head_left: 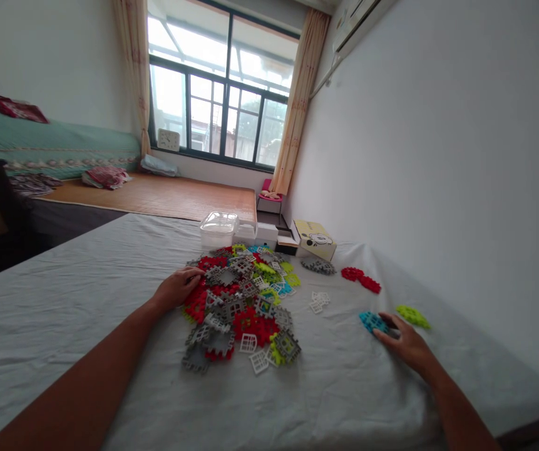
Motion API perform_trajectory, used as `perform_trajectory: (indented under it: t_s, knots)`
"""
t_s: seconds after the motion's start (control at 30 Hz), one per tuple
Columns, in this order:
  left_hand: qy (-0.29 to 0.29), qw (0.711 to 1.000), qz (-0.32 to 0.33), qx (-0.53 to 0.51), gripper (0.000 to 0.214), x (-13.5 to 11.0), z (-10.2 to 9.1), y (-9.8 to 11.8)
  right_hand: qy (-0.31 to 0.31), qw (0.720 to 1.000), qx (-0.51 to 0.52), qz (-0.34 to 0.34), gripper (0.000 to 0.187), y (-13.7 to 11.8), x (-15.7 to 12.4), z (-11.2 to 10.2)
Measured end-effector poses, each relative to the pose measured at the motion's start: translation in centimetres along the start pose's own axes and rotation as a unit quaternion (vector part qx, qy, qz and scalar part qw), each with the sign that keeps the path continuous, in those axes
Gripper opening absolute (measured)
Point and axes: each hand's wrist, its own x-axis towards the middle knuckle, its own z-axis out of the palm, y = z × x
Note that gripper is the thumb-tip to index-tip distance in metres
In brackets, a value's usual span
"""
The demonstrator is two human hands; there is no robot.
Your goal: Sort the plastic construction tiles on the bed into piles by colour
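A heap of flat interlocking plastic tiles [243, 300] in grey, red, green, white and blue lies on a white sheet [86, 294]. My left hand [178, 287] rests at the heap's left edge, fingers curled onto a red tile. My right hand [403, 341] lies further right, fingers stretched flat against a small blue tile group [372, 322]. Sorted groups lie nearby: green tiles [412, 316], red tiles [360, 279], grey tiles [318, 265] and white tiles [319, 302].
A clear plastic box [218, 228] and a yellow cardboard box [315, 239] stand behind the heap. A white wall [438, 156] runs along the right. A bed with a wooden mat [156, 195] and a window [217, 94] lie beyond.
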Motion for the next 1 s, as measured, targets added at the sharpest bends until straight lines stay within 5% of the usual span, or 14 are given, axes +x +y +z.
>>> perform_trajectory:
  t_s: [0.1,0.2,0.4,0.5,0.77,1.0]
  knots:
    - [0.001,1.000,0.003,0.001,0.037,0.0,0.1,-0.1,0.051,0.996,-0.064,-0.024,0.053,-1.4,0.5,-0.2]
    - [0.004,1.000,0.008,0.001,0.037,-0.1,0.2,-0.1,0.094,0.987,-0.088,-0.091,0.049,-6.1,0.7,0.0]
    - [0.014,1.000,0.006,-0.009,0.036,-0.2,0.2,0.0,-0.173,0.961,0.043,-0.213,0.048,-20.0,-2.7,3.2]
    - [0.012,1.000,-0.003,-0.013,0.036,-0.4,0.1,0.3,-0.212,0.947,0.059,-0.234,0.053,-23.2,-4.3,4.7]
    - [0.000,1.000,-0.011,-0.027,0.034,-0.3,-0.2,0.7,-0.216,0.940,0.150,-0.217,0.050,-20.5,-3.5,5.1]
    - [-0.001,1.000,0.000,-0.019,0.035,-0.1,0.1,0.1,-0.132,0.968,0.195,-0.090,0.046,-14.2,-0.9,2.0]
